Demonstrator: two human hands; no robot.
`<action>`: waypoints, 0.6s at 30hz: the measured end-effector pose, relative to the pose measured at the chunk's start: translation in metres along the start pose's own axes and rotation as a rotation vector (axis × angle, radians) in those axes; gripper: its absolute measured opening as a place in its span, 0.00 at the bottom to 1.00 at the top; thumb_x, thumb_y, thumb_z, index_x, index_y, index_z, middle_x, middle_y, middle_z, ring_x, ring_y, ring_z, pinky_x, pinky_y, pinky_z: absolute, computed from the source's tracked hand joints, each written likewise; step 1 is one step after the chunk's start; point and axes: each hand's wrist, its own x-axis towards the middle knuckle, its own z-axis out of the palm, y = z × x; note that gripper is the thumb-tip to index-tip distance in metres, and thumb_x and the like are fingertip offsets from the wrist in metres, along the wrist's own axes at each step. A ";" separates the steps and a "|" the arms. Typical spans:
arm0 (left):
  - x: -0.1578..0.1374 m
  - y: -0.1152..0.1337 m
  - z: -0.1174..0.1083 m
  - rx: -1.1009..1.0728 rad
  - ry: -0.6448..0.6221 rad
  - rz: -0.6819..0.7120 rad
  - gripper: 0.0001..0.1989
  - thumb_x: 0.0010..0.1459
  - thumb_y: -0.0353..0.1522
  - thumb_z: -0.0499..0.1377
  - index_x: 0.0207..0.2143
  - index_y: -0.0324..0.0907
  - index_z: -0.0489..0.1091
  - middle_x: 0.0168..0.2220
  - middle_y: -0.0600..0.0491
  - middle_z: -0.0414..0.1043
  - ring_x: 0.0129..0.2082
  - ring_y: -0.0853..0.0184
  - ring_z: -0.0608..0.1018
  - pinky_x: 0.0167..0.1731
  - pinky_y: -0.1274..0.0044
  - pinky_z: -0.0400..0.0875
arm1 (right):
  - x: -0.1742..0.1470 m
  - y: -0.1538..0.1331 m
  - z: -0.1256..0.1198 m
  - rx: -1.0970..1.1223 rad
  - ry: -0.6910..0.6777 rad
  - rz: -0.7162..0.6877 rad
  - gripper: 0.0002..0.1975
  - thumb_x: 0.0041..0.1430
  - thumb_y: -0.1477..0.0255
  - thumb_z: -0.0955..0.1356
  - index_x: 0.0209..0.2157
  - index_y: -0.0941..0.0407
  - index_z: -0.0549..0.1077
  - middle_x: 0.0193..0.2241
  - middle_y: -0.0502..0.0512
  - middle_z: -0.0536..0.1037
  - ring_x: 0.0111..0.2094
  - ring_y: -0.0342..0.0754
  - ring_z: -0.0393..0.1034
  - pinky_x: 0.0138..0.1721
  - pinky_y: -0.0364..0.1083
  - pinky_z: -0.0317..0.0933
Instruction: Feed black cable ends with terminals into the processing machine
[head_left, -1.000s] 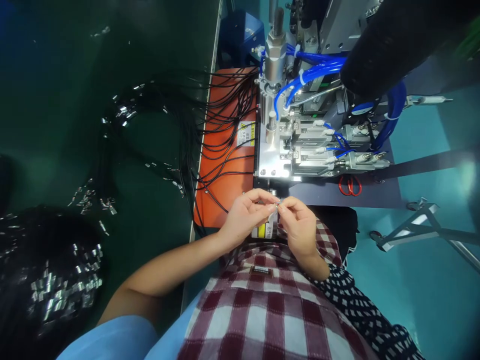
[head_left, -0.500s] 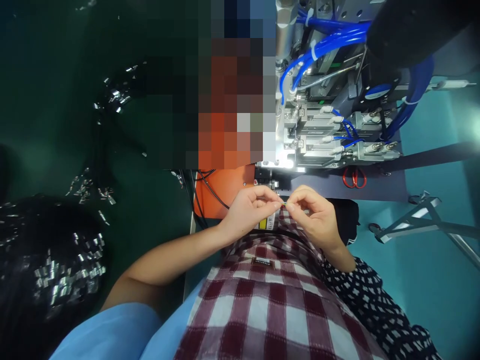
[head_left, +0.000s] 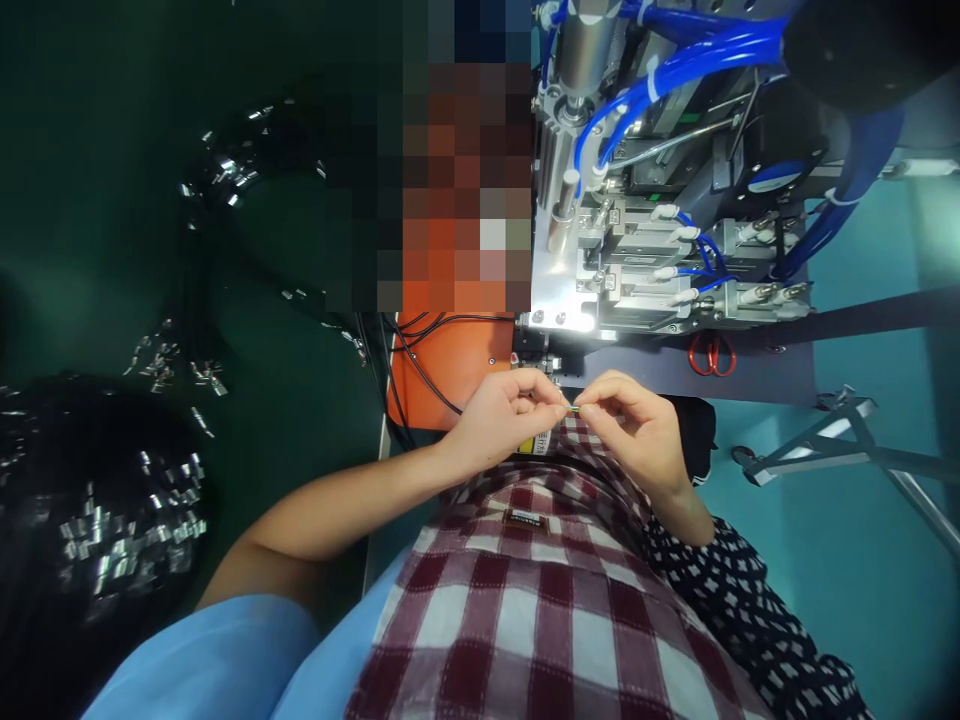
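My left hand (head_left: 514, 412) pinches one end of some thin coloured wires (head_left: 573, 408) between thumb and fingertips. On the other side, my right hand (head_left: 637, 425) is closed on the same wires with thumb and forefinger. Only a short yellowish-green and bluish stretch shows in the small gap between the two pinches; the ends are hidden by the fingers. Both hands are in front of the checked apron (head_left: 525, 560), close to the machine's front edge. Just beyond my left hand is a small metal fixture (head_left: 551, 363).
A machine with metal cylinders (head_left: 637, 235) and blue air tubes (head_left: 705, 60) stands at upper right. Red-handled scissors (head_left: 712, 354) lie on its dark base. Black cables (head_left: 424, 370) cross an orange surface (head_left: 457, 375). Bundles of black cables with metal connectors (head_left: 131, 540) are at left.
The view has shifted slightly, and the machine appears a little differently framed. My hands keep their pinch, slightly further apart at the fingertips, with a bit more of the wires showing.
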 end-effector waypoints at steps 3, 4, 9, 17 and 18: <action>0.000 0.001 -0.001 0.013 -0.009 -0.003 0.09 0.49 0.34 0.64 0.28 0.37 0.69 0.22 0.58 0.65 0.19 0.78 0.63 0.21 0.83 0.53 | 0.001 0.001 -0.001 0.040 -0.018 0.018 0.03 0.59 0.74 0.69 0.31 0.54 0.75 0.28 0.50 0.73 0.29 0.43 0.65 0.30 0.44 0.58; 0.000 0.001 -0.001 0.016 -0.014 -0.003 0.09 0.49 0.34 0.64 0.28 0.36 0.69 0.22 0.59 0.64 0.19 0.78 0.63 0.20 0.83 0.53 | 0.001 0.002 -0.001 0.050 -0.024 0.022 0.03 0.59 0.74 0.69 0.31 0.54 0.75 0.28 0.50 0.73 0.29 0.43 0.65 0.30 0.45 0.58; 0.001 0.000 -0.002 0.024 -0.034 0.006 0.08 0.49 0.32 0.64 0.28 0.36 0.70 0.21 0.60 0.63 0.18 0.79 0.61 0.20 0.83 0.51 | 0.001 0.002 -0.002 0.074 -0.049 0.052 0.03 0.59 0.73 0.70 0.31 0.54 0.76 0.28 0.50 0.72 0.29 0.44 0.64 0.31 0.45 0.56; 0.000 0.007 -0.002 0.018 -0.072 0.007 0.06 0.49 0.30 0.64 0.26 0.36 0.70 0.19 0.61 0.62 0.18 0.80 0.58 0.19 0.83 0.50 | 0.003 0.003 0.000 0.317 -0.126 0.230 0.05 0.58 0.71 0.71 0.28 0.55 0.76 0.26 0.48 0.69 0.25 0.41 0.59 0.28 0.44 0.53; 0.000 0.008 -0.002 0.019 -0.077 0.007 0.06 0.49 0.30 0.64 0.26 0.36 0.70 0.19 0.61 0.62 0.18 0.79 0.58 0.19 0.83 0.50 | 0.003 0.004 -0.001 0.347 -0.144 0.253 0.06 0.58 0.71 0.71 0.27 0.55 0.76 0.25 0.47 0.68 0.24 0.40 0.58 0.26 0.43 0.52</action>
